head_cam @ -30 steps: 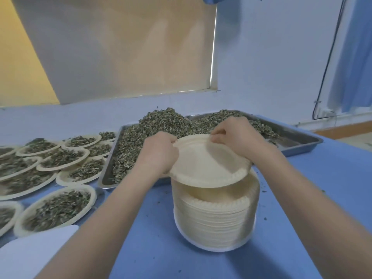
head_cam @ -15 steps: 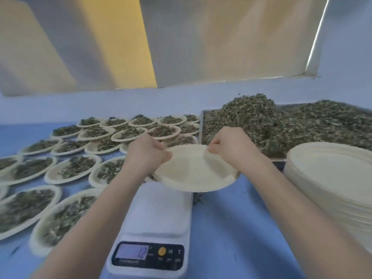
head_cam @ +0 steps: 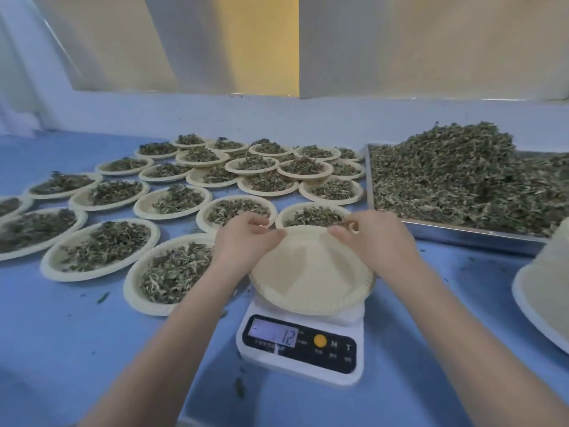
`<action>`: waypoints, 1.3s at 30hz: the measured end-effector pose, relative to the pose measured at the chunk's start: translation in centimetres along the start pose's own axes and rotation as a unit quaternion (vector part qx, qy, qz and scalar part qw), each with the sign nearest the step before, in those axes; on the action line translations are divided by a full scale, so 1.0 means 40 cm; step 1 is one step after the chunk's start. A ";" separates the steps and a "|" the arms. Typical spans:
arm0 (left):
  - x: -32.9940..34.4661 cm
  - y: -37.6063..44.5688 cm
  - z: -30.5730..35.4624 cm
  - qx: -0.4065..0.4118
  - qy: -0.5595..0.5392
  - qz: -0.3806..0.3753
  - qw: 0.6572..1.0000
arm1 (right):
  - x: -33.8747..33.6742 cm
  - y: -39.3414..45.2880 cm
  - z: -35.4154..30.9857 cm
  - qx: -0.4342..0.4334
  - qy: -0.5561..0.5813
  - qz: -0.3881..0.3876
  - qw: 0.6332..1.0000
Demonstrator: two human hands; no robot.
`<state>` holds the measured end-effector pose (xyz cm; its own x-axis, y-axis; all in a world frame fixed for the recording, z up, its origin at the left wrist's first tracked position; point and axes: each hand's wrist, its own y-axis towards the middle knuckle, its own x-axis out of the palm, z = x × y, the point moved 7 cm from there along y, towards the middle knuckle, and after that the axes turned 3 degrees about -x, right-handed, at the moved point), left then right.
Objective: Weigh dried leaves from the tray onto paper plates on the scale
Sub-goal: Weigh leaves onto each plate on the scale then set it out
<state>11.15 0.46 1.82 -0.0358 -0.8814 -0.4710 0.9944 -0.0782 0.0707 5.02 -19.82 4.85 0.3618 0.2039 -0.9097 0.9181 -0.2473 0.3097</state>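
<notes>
While your left hand (head_cam: 243, 238) and right hand (head_cam: 374, 241) pinch the far rim of an empty paper plate (head_cam: 311, 272) resting on the scale (head_cam: 300, 349), many filled plates (head_cam: 104, 245) already cover the table's left side; the tray (head_cam: 462, 234) at the right edge holds plenty of dried leaves (head_cam: 455, 177) yet to weigh.

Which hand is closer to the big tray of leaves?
Right. The right hand holds the empty plate's far rim just left of the tray; the left hand grips farther left.
</notes>
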 end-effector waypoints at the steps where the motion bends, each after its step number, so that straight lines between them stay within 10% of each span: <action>1: 0.000 -0.004 0.000 0.009 -0.029 -0.008 1.000 | -0.006 -0.004 0.011 0.004 0.023 0.024 0.999; 9: 0.004 -0.043 -0.027 0.030 -0.339 -0.009 0.940 | 0.049 -0.042 0.100 0.142 0.450 0.049 0.880; 24: -0.012 -0.099 0.011 0.172 -0.329 0.012 0.928 | 0.039 -0.043 0.081 0.138 0.529 0.044 0.837; 32: 0.147 -0.037 0.283 0.239 0.003 -0.147 0.960 | -0.033 -0.009 0.158 0.134 0.388 0.137 0.901; 39: 0.488 0.076 0.451 0.316 0.362 -0.272 0.834 | -0.065 0.160 0.357 0.233 0.112 0.084 0.962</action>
<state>11.68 -25.40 8.70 -0.1690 -0.1413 -0.9754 0.5918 -0.8060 0.0142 7.64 -35.48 5.24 0.5732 0.3106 -0.7583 0.6901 -0.6819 0.2423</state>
